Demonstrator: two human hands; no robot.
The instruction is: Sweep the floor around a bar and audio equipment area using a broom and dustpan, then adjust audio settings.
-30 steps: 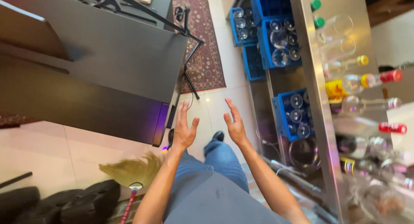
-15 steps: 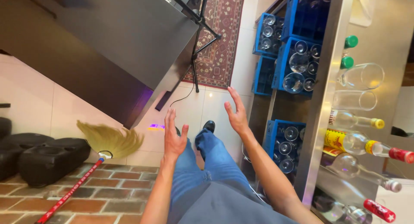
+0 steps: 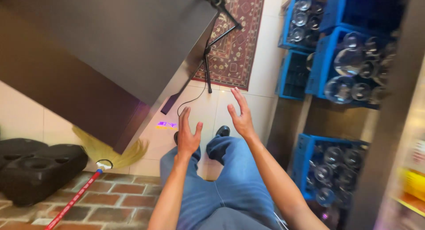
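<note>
Both hands are raised in front of the person with fingers spread and palms open, the left hand [image 3: 188, 137] lower over the blue-jeaned knee [image 3: 221, 177] and the right hand [image 3: 240, 116] a little higher, each grip wide open and empty. Nearest on the right stand stacked blue crates [image 3: 310, 75] of upturned glasses [image 3: 343, 88] (blurred further right). To the left, a straw broom [image 3: 104, 157] with a red handle lies under the dark desk [image 3: 102, 48], beside black speakers [image 3: 35, 166].

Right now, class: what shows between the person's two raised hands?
In the head view, between the left hand and right hand: pale floor tile and a black shoe below.
</note>
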